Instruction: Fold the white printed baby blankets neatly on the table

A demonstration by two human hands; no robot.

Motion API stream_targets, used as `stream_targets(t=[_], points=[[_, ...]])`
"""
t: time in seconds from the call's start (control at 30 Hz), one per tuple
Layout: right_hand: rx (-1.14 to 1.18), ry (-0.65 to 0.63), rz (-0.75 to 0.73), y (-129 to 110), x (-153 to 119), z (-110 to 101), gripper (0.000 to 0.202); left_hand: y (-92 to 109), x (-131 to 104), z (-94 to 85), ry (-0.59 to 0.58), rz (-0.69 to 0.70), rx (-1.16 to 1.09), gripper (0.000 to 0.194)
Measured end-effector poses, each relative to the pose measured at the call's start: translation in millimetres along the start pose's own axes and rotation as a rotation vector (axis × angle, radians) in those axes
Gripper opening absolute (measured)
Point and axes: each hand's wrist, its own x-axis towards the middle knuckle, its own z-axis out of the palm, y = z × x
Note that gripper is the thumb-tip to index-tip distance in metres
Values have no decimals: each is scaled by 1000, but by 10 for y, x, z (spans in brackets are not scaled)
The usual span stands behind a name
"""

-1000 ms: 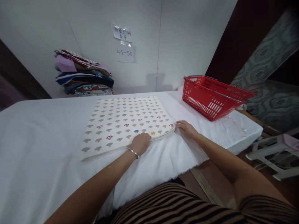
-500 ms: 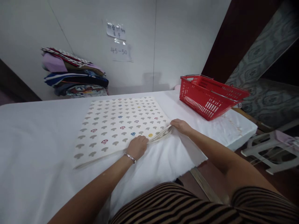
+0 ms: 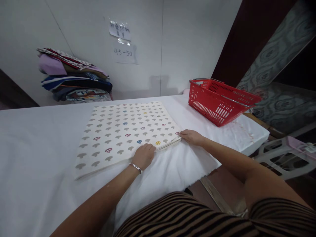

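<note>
A cream tablecloth (image 3: 118, 131) printed with grey, red, blue and yellow mushrooms lies folded in several layers on the white-covered table. At its near edge, my left hand (image 3: 144, 156) is closed over the layers, with the fingertips resting on top and the thumb hidden. My right hand (image 3: 191, 136) pinches the near right corner between thumb and fingers. Between the hands, the stacked layers lie fairly level and close together.
A red plastic basket (image 3: 217, 107) with metal handles stands at the table's back right. Against the wall at the back left is a pile of folded fabrics (image 3: 76, 77). A white stool (image 3: 278, 158) is beyond the table's right end. Paper signs (image 3: 123, 54) hang on the wall.
The layers near the right corner, lifted and fanned a little before, now lie flatter. My right hand has lowered slightly with the corner. My left hand stays at the near edge.
</note>
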Motion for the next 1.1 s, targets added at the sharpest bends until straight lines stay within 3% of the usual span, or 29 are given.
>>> stream_targets(t=[0.23,0.37,0.47,0.63,0.87,1.1], points=[[-133,-57,14,11,117,-48,35,-29,7,24,25,-68,-64,20],[-123,2,5,115,79,-104,37,-8,21,-29,-21,-97,-80,19],[-98,-22,-9,115,11,-72,39,34,40,-82,-62,-71,-40,20],[-126,-50,61,-34,-9,-44,34,84,51,-131,-101,-62,7,23],[-147,63,-4,-360,106,-149,27,52,48,-87,-81,-79,-37,22],[-145,43,71,-442,100,-3,27,28,52,-63,-38,-92,-87,20]])
